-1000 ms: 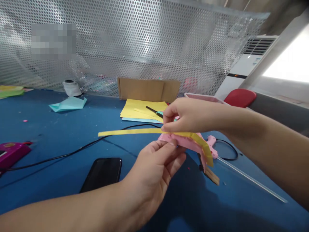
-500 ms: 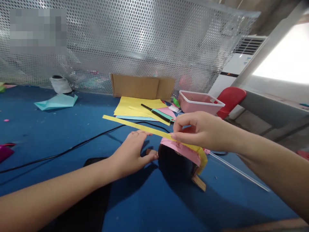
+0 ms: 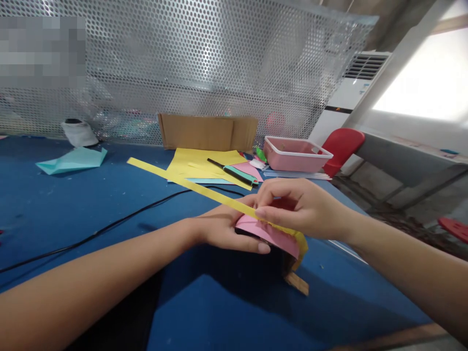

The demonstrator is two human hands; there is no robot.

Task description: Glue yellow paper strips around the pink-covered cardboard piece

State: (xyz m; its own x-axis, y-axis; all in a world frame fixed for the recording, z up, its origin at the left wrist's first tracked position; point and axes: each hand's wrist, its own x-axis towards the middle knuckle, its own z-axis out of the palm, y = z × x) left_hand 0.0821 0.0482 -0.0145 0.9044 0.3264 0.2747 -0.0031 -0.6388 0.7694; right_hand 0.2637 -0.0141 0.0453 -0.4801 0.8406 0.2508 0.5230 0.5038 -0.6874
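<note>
A hollow curved piece covered in pink paper point(image 3: 266, 233) stands on the blue table, its inside dark. My left hand point(image 3: 226, 234) grips its left side, thumb across the front edge and fingers partly hidden behind. Between thumb and fingertips, my right hand point(image 3: 303, 204) pinches a narrow yellow paper strip point(image 3: 204, 191) against the top of the pink surface. The strip's long free end sticks out to the upper left. Crinkled yellow paper point(image 3: 302, 246) covers the piece's right side. A small cardboard tab point(image 3: 298, 283) juts out at its lower right.
Yellow sheets point(image 3: 204, 158) and a teal-and-black tool point(image 3: 239, 174) lie behind the hands, near a cardboard piece point(image 3: 204, 132) and a pink basket point(image 3: 296, 158). A black cable point(image 3: 109, 225) crosses the left side. Folded light-blue paper point(image 3: 73, 161) lies far left.
My left hand has moved right from the table beside the pink piece and now grips it. The yellow strip's free end has swung up and left. The view has shifted slightly.
</note>
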